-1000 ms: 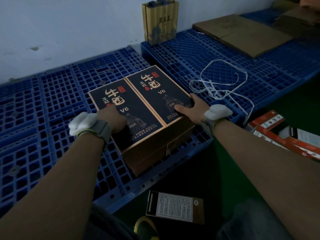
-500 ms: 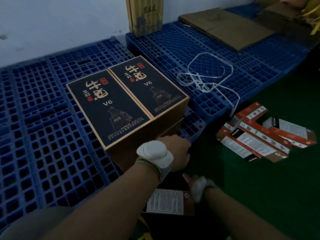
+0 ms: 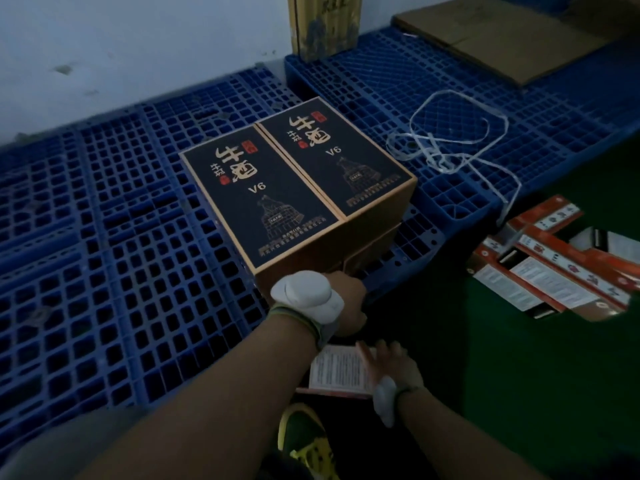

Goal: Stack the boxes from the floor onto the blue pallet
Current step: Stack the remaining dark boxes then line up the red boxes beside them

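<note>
Two dark "V6" boxes (image 3: 263, 199) lie side by side on top of brown boxes on the blue pallet (image 3: 104, 271), near its front edge. My left hand (image 3: 346, 303) rests against the lower front of that stack at the pallet's rim, with its fingers curled out of sight. Below it, a flat box with a white printed label (image 3: 334, 370) lies on the dark floor. My right hand (image 3: 388, 362) lies on the right end of this box with its fingers spread.
A heap of red-and-white boxes (image 3: 554, 265) lies on the green floor at the right. A second blue pallet (image 3: 519, 109) carries a loose white strap (image 3: 450, 140), flat cardboard (image 3: 502, 36) and an upright golden box (image 3: 325, 26). My shoe (image 3: 308, 441) stands near the floor box.
Both hands left the top of the dark boxes. My left hand dropped to the stack's front, and my right hand went down onto the labelled box on the floor.
</note>
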Motion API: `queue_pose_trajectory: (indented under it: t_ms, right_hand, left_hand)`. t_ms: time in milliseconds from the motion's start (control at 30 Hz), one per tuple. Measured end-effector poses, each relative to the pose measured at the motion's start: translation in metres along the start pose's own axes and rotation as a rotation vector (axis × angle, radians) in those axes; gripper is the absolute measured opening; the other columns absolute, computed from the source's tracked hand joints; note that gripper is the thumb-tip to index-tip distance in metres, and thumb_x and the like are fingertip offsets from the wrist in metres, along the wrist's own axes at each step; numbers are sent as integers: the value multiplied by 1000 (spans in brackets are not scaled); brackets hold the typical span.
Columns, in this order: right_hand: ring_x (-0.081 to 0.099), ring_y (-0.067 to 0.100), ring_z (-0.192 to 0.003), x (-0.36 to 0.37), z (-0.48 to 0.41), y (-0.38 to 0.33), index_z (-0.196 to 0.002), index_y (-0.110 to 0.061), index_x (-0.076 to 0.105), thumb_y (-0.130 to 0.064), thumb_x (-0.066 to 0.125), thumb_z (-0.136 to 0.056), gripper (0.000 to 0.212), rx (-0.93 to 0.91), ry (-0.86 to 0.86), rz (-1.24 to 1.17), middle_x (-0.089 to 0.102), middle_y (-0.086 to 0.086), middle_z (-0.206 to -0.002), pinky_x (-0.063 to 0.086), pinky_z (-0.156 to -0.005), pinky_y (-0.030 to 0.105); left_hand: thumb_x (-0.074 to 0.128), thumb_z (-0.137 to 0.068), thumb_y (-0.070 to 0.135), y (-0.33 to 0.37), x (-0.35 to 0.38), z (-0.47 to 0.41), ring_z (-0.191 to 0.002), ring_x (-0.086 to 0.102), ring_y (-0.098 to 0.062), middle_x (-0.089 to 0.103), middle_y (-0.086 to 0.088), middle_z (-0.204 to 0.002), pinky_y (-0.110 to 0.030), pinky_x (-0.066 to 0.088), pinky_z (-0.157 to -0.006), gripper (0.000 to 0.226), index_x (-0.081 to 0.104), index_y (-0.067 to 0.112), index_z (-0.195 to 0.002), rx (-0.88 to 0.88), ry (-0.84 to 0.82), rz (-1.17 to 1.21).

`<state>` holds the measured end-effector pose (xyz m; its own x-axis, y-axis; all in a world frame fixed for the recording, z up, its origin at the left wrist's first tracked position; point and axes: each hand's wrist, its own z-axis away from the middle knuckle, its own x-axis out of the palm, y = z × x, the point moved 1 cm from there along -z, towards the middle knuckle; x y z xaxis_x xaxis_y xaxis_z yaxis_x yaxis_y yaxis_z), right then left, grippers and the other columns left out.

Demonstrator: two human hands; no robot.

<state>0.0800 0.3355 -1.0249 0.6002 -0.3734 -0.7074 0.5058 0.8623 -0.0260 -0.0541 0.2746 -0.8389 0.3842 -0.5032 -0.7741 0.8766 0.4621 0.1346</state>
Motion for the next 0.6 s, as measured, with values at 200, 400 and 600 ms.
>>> queue_pose_trajectory:
  t_ms: [200, 400, 600]
  right_hand:
    - [21, 40, -143, -94, 71, -3, -156, -29, 9, -48, 50, -95, 76, -51, -44, 137, 16, 13, -161, 25, -117, 48]
    - [14, 42, -146, -176, 168, 2, -157, -25, 5, -17, 55, -95, 80, -83, 91, 173, 9, 17, -162, 24, -114, 54]
    - [51, 32, -126, -199, 241, -71, -149, -18, 29, -34, 77, -79, 87, -263, 188, 181, 49, 10, -142, 42, -99, 32]
  left_hand:
    - [62, -88, 46, -4, 15, 34, -107, 66, -29, 66, -7, -125, -37, 54, -86, 53, 56, 17, -132, 70, 53, 4]
    - [67, -72, 63, -23, 25, 101, -123, 58, -32, 58, -2, -139, -41, 47, -97, 84, 39, 33, -144, 88, 139, 50]
    - [67, -79, 58, -66, 13, 178, -142, 38, -33, 33, -4, -160, -43, 34, -112, 99, 11, 32, -157, -80, 214, -64]
